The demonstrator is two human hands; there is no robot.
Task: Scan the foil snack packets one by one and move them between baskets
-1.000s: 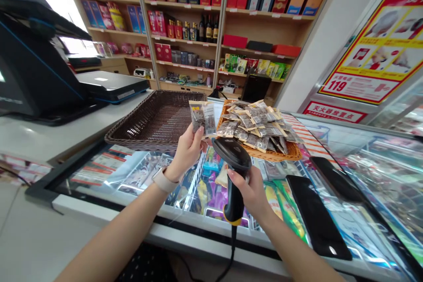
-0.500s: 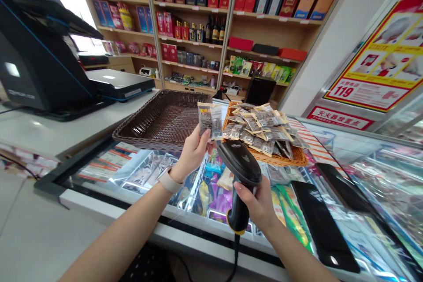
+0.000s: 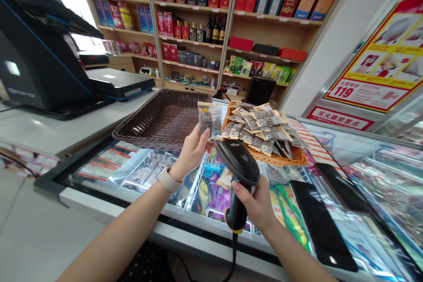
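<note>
My left hand [image 3: 195, 147] pinches a small clear snack packet [image 3: 210, 120] with dark contents and pale edges, holding it upright between two baskets. In my right hand [image 3: 257, 200] is a black barcode scanner [image 3: 238, 163] with yellow trim, its fingers wrapped round the handle. The scanner's head points up towards the packet, a short way below and right of it. To the right, an orange wicker basket [image 3: 299, 157] bears a heap of similar packets [image 3: 261, 125]. At left, a dark brown wicker basket [image 3: 161, 116] shows its bare woven bottom.
Both baskets rest on a glass-topped freezer [image 3: 109, 163] with bagged goods inside. A dark flat panel [image 3: 322, 224] lies on the glass at right. A weighing scale [image 3: 120, 81] stands on the left counter; the scanner's cable [image 3: 234, 255] hangs down. Stocked shelves [image 3: 191, 6] are behind.
The scanner has shifted very slightly left with my right hand. My left hand and its packet stay almost where they were.
</note>
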